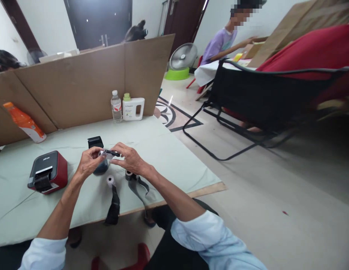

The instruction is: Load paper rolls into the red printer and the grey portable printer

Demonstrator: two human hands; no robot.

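Around our grip, on the pale green cloth-covered table (169,150), an orange bottle (26,122) sits at ten o'clock, a red-and-black desktop printer (47,172) near nine. Across the room: floor fan (183,56) at one, folding chair (256,93) at two. Our left hand (88,162) and right hand (130,157), nearly closed, pinch opposite ends of a thin dark piece (112,153) above the cloth.

I'm in a homelike room serving as a makeshift workroom. A cardboard screen (87,82) backs my cloth-covered table (166,146); a household fan (183,56) and black-framed chair (261,93) stand nearby.
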